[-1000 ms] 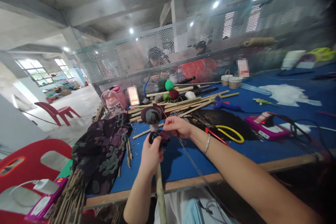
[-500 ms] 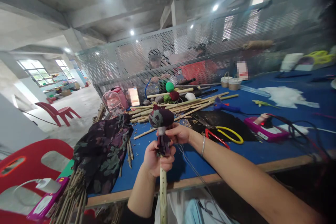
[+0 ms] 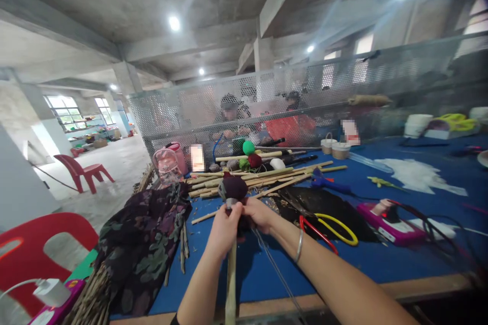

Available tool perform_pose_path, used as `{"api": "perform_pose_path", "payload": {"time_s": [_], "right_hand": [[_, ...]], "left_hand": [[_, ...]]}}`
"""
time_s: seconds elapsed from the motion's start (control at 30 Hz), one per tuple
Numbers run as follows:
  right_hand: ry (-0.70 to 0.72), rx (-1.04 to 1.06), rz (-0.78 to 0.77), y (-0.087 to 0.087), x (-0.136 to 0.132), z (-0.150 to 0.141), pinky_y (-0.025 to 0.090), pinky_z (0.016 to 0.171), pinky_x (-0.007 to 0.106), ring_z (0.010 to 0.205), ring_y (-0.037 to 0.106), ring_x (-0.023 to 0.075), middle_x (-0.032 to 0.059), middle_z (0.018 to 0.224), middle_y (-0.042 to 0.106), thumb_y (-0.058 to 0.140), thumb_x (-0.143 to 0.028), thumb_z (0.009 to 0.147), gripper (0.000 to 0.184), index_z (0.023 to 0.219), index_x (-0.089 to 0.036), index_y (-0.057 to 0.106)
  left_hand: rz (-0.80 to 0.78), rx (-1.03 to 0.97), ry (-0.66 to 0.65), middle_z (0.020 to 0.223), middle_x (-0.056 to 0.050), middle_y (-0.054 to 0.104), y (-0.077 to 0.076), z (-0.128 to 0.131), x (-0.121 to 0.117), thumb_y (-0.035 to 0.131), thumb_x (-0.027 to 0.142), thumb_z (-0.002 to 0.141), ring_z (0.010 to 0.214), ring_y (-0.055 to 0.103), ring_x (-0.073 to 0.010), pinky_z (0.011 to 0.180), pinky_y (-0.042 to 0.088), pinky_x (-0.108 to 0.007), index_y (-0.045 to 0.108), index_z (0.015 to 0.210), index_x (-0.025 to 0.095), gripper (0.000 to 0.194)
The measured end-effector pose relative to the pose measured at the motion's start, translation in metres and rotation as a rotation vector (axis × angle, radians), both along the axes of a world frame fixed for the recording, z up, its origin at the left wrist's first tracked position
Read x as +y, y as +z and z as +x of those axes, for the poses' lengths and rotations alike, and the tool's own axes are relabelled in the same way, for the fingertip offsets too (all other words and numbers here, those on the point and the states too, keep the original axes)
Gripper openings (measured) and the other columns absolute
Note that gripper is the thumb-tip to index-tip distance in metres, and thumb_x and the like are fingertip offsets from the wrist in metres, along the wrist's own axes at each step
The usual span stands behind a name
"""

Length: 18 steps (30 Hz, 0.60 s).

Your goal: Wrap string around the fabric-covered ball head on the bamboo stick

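Note:
My left hand [image 3: 223,230] is closed round an upright bamboo stick [image 3: 230,284], just under a ball of dark patterned cloth [image 3: 233,188] on the stick's top. My right hand [image 3: 260,214] is pinched at the neck of that ball, right beside the left hand, with a thin string [image 3: 277,274] trailing down from it toward the table's near edge. Both hands are above the blue table [image 3: 267,269]. A bracelet sits on my right wrist.
A pile of dark floral cloth [image 3: 143,249] lies left of my hands, loose bamboo sticks [image 3: 267,175] and felt balls behind. Yellow-and-red scissors [image 3: 328,226], a blue glue gun [image 3: 324,181] and a pink device [image 3: 392,223] lie right. People sit behind a mesh screen [image 3: 267,106]. Red chairs stand left.
The view has tilted upward. My left hand slid up the stick to the cloth ball's neck, and my right hand closed in beside it.

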State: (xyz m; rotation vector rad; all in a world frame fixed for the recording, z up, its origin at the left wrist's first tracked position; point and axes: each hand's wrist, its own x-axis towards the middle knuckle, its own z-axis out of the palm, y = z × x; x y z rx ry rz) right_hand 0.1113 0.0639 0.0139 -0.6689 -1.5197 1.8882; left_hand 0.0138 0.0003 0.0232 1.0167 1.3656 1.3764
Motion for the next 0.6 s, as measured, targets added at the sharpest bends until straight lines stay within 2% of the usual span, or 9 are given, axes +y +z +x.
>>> {"api": "perform_pose_path", "payload": {"time_s": [0.1,0.23,0.4,0.47,0.53,0.6], "right_hand": [[-0.011,-0.047,-0.047,-0.002,0.002,0.001,0.009,0.029,0.019,0.028,0.022,0.0014,-0.0086,0.038,0.040,0.069,-0.036,0.059,0.029,0.070,-0.011,0.057],[-0.013,-0.013,-0.129,-0.006,0.003,0.001,0.016,0.031,0.018,0.033,0.035,0.0030,-0.0039,0.047,0.052,0.070,-0.030,0.056,0.027,0.071,-0.010,0.058],[-0.050,-0.078,-0.102,-0.006,0.004,0.000,0.012,0.030,0.019,0.028,0.026,0.0017,-0.0051,0.042,0.049,0.070,-0.033,0.060,0.027,0.068,-0.010,0.059],[-0.049,-0.024,-0.104,-0.004,0.004,0.000,0.023,0.033,0.018,0.033,0.037,0.0038,-0.0012,0.051,0.057,0.071,-0.033,0.060,0.028,0.073,-0.010,0.061],[-0.041,0.071,-0.117,-0.001,0.004,0.001,0.038,0.045,0.020,0.047,0.052,0.0085,0.0029,0.064,0.064,0.073,-0.031,0.059,0.031,0.078,-0.009,0.062],[-0.021,0.155,-0.111,0.002,0.004,0.002,0.043,0.057,0.022,0.060,0.059,0.0121,0.0045,0.072,0.065,0.075,-0.030,0.057,0.033,0.080,-0.010,0.062]], "left_hand": [[0.000,0.128,0.001,0.053,0.002,0.051,-0.013,0.002,-0.003,0.053,0.053,0.073,0.034,0.045,-0.0111,0.031,0.033,-0.020,0.050,0.086,0.017,0.038],[0.031,0.213,-0.008,0.048,0.005,0.048,-0.018,0.001,-0.004,0.060,0.047,0.070,0.030,0.041,-0.0094,0.029,0.031,-0.019,0.048,0.083,0.019,0.033],[-0.035,0.214,0.011,0.050,0.006,0.046,-0.014,0.005,-0.014,0.056,0.043,0.073,0.033,0.041,-0.0094,0.032,0.033,-0.020,0.047,0.083,0.019,0.027],[-0.081,0.118,-0.017,0.051,0.006,0.044,-0.017,0.009,-0.022,0.056,0.048,0.073,0.034,0.039,-0.0078,0.033,0.032,-0.019,0.045,0.082,0.019,0.032],[-0.122,-0.036,-0.067,0.052,0.007,0.040,-0.022,0.012,-0.029,0.057,0.056,0.068,0.036,0.035,-0.0052,0.033,0.027,-0.017,0.042,0.074,0.019,0.040],[-0.150,-0.165,-0.086,0.050,0.009,0.034,-0.025,0.013,-0.035,0.057,0.062,0.064,0.036,0.028,-0.0030,0.032,0.019,-0.015,0.035,0.066,0.020,0.047]]}}
